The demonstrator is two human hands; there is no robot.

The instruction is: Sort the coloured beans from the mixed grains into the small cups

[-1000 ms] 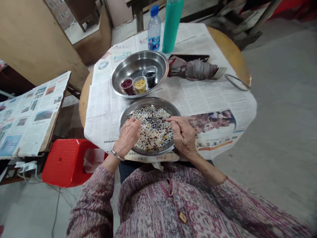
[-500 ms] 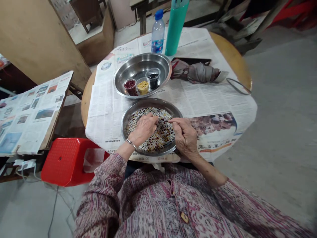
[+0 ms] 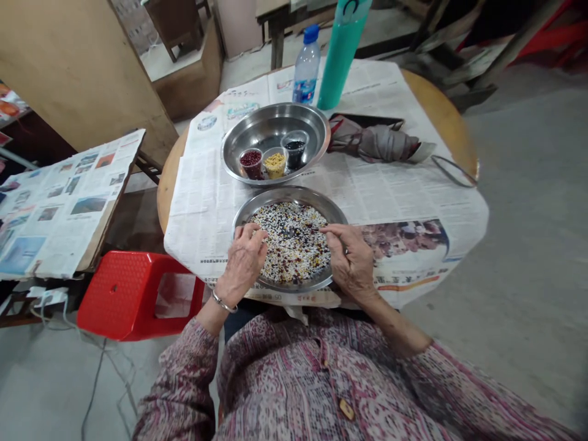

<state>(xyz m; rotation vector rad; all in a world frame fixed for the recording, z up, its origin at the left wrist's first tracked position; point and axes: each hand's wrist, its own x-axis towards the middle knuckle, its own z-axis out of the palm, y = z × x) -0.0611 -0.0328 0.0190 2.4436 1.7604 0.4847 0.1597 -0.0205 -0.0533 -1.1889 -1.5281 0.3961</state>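
Note:
A steel pan (image 3: 334,208) full of mixed white, red, yellow and dark beans (image 3: 294,245) sits at the near edge of the round table. My left hand (image 3: 243,260) rests on the pan's left side with fingers curled together over the beans. My right hand (image 3: 351,257) lies on the right side, fingertips pinched at the beans. Behind it a second steel pan (image 3: 266,125) holds three small cups: red beans (image 3: 250,161), yellow beans (image 3: 274,162) and black beans (image 3: 294,149).
Newspaper (image 3: 395,184) covers the table. A folded grey umbrella (image 3: 376,142), a water bottle (image 3: 306,66) and a teal flask (image 3: 342,52) stand at the back. A red plastic stool (image 3: 128,294) and a newspaper-covered board (image 3: 59,202) are to the left.
My left hand has drawn back from the middle of the beans to the pan's left side. The right hand stays at the right rim. The camera view shifted slightly.

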